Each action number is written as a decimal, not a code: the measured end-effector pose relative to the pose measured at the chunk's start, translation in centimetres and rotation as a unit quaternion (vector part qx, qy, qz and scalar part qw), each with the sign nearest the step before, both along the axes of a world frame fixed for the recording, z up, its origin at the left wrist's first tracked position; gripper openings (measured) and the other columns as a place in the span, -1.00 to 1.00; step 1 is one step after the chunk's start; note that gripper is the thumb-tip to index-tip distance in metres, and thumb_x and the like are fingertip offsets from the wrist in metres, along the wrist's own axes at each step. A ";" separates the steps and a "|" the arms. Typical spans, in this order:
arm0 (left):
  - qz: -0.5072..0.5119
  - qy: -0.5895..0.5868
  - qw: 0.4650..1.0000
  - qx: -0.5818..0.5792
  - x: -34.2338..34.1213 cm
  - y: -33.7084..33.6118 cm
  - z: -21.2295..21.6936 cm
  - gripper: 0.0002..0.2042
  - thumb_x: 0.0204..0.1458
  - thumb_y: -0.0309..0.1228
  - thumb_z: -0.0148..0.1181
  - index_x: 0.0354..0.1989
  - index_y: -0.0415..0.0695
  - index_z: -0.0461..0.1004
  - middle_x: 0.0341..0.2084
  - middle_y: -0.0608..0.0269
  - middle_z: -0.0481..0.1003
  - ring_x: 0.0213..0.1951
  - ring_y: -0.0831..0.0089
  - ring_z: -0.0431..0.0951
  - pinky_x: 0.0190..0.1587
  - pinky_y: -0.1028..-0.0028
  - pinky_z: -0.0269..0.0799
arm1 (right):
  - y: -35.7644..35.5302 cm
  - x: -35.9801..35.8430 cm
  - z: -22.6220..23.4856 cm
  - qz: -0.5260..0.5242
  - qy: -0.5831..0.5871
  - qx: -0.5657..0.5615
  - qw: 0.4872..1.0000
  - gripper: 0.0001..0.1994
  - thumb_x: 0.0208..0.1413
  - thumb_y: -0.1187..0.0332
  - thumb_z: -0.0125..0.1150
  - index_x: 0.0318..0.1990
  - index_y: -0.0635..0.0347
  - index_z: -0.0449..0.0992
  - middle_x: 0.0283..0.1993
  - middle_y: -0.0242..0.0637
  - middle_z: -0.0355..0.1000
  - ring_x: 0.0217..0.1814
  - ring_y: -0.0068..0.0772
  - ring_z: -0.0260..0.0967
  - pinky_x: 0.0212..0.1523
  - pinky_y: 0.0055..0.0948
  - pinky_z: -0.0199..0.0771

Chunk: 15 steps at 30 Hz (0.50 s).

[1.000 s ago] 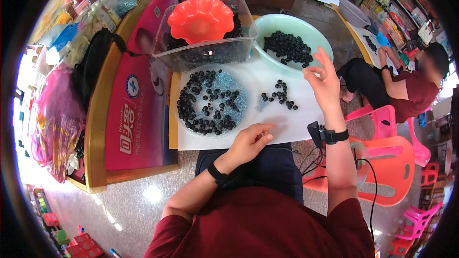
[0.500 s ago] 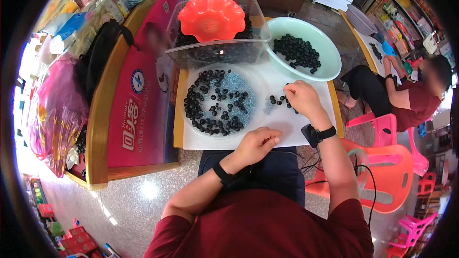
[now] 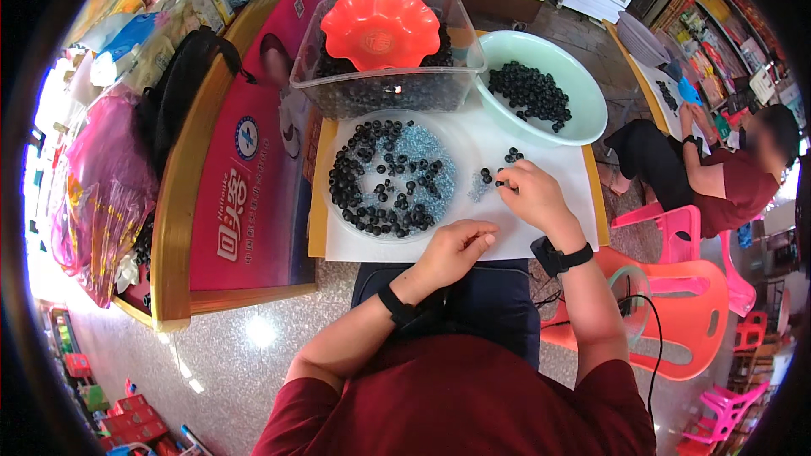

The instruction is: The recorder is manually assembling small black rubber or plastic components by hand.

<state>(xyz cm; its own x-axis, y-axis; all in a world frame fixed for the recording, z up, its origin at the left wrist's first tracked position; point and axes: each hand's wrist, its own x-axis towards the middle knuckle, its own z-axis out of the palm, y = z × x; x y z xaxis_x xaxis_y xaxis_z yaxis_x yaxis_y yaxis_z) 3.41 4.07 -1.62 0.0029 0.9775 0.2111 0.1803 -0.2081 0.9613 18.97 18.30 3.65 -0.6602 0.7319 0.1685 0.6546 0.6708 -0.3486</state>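
My right hand [image 3: 534, 194] pinches a small black round piece [image 3: 502, 185] between thumb and fingertips, just above the white tabletop. Beside it lie a few loose black pieces [image 3: 514, 154] and a little cluster of small clear pieces [image 3: 478, 189]. My left hand [image 3: 450, 255] rests at the table's near edge with its fingers curled together; what they hold, if anything, is hidden. In front of it stands a round clear tray [image 3: 452, 177] with many black round pieces [image 3: 355, 194] on the left and small bluish clear pieces [image 3: 431, 169] on the right.
A clear plastic bin [image 3: 397, 89] of black pieces, with a red scalloped bowl [image 3: 380, 29] on top, stands behind the tray. To its right is a pale green basin [image 3: 583, 122] with more black pieces. A counter panel [image 3: 245, 194] borders the left; a person [image 3: 735, 169] sits far right.
My right hand has come down a little toward me, and a black piece now shows in its fingertips. The left hand has barely shifted. The camera view has moved slightly.
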 end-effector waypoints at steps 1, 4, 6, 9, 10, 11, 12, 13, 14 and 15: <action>0.015 -0.021 0.999 -0.037 0.1 -0.1 -0.1 -0.77 0.23 -0.38 0.17 -0.03 -0.24 0.55 -0.40 0.29 0.53 -0.54 0.63 0.42 -0.48 0.54 0.36 | -0.5 0.1 0.4 0.010 0.044 -0.039 0.998 -0.84 0.02 0.41 0.25 -0.21 0.11 0.60 -0.35 -0.29 0.41 -0.33 -0.29 0.44 -0.29 -0.34 0.45; 0.066 -0.115 0.990 -0.052 0.9 0.0 -0.1 -0.74 0.26 -0.37 0.14 0.00 -0.27 0.53 -0.45 0.38 0.49 -0.60 0.70 0.34 -0.56 0.60 0.28 | -2.2 1.1 1.9 0.052 0.105 -0.139 0.983 -0.83 0.03 0.47 0.25 -0.19 0.12 0.60 -0.37 -0.28 0.39 -0.34 -0.34 0.42 -0.31 -0.38 0.43; 0.057 -0.138 0.985 -0.084 0.8 -0.1 0.4 -0.73 0.23 -0.35 0.17 0.00 -0.26 0.53 -0.41 0.30 0.53 -0.50 0.62 0.43 -0.43 0.53 0.37 | -3.2 2.1 1.9 0.110 0.136 -0.204 0.963 -0.78 0.02 0.57 0.23 -0.15 0.16 0.60 -0.36 -0.30 0.39 -0.32 -0.38 0.40 -0.29 -0.43 0.42; 0.026 -0.116 0.989 -0.089 0.5 0.0 0.3 -0.72 0.23 -0.34 0.17 0.02 -0.23 0.53 -0.46 0.35 0.51 -0.51 0.64 0.41 -0.44 0.56 0.34 | -4.4 2.5 1.9 0.161 0.151 -0.207 0.953 -0.78 0.00 0.58 0.24 -0.16 0.20 0.60 -0.33 -0.28 0.42 -0.29 -0.37 0.41 -0.25 -0.43 0.43; 0.005 -0.072 0.996 -0.060 0.3 0.1 0.2 -0.72 0.26 -0.34 0.14 0.05 -0.21 0.51 -0.55 0.47 0.44 -0.62 0.74 0.29 -0.58 0.66 0.21 | -4.5 2.5 1.6 0.168 0.165 -0.191 0.953 -0.80 0.05 0.50 0.27 -0.13 0.15 0.62 -0.32 -0.33 0.45 -0.30 -0.38 0.41 -0.26 -0.44 0.43; 0.004 -0.071 0.996 -0.060 0.2 0.0 0.3 -0.72 0.26 -0.34 0.14 0.05 -0.21 0.51 -0.55 0.47 0.44 -0.62 0.74 0.29 -0.58 0.66 0.21 | -4.5 2.7 1.5 0.167 0.166 -0.190 0.953 -0.80 0.05 0.50 0.27 -0.13 0.15 0.62 -0.32 -0.33 0.45 -0.30 -0.38 0.41 -0.26 -0.44 0.43; -0.017 -0.086 0.992 -0.086 0.0 0.0 0.4 -0.73 0.26 -0.34 0.14 0.04 -0.21 0.52 -0.55 0.47 0.43 -0.63 0.75 0.28 -0.59 0.66 0.20 | -4.5 2.8 1.5 0.169 0.161 -0.205 0.950 -0.79 0.06 0.50 0.27 -0.12 0.14 0.62 -0.30 -0.32 0.46 -0.29 -0.38 0.42 -0.26 -0.45 0.43; -0.036 -0.101 0.988 -0.112 -0.1 0.0 0.5 -0.74 0.26 -0.33 0.15 0.02 -0.21 0.52 -0.55 0.48 0.43 -0.63 0.75 0.28 -0.59 0.66 0.18 | -4.5 2.8 1.5 0.173 0.156 -0.219 0.948 -0.79 0.06 0.50 0.27 -0.12 0.13 0.62 -0.29 -0.31 0.47 -0.28 -0.38 0.43 -0.25 -0.46 0.44; -0.036 -0.099 0.988 -0.111 0.0 -0.1 0.5 -0.74 0.26 -0.33 0.15 0.02 -0.21 0.52 -0.55 0.48 0.43 -0.63 0.75 0.28 -0.59 0.66 0.18 | -4.3 2.8 1.4 0.173 0.158 -0.218 0.948 -0.79 0.06 0.50 0.27 -0.12 0.13 0.62 -0.29 -0.31 0.47 -0.28 -0.38 0.43 -0.25 -0.46 0.44; -0.030 -0.123 0.985 -0.117 0.2 -0.1 0.5 -0.75 0.26 -0.34 0.15 0.00 -0.21 0.53 -0.55 0.48 0.43 -0.63 0.76 0.27 -0.60 0.66 0.17 | -4.1 2.7 1.2 0.146 0.191 -0.292 0.926 -0.79 0.07 0.53 0.25 -0.11 0.16 0.61 -0.29 -0.30 0.48 -0.27 -0.42 0.44 -0.25 -0.47 0.44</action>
<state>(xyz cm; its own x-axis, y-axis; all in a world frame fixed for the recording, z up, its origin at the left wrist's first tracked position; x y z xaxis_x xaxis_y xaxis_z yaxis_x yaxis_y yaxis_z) 3.65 3.94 -1.16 0.0400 0.9990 -0.0190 -0.0707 0.0218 0.9973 21.72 14.24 4.87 -0.8184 0.5712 0.0623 0.2296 0.4245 -0.8758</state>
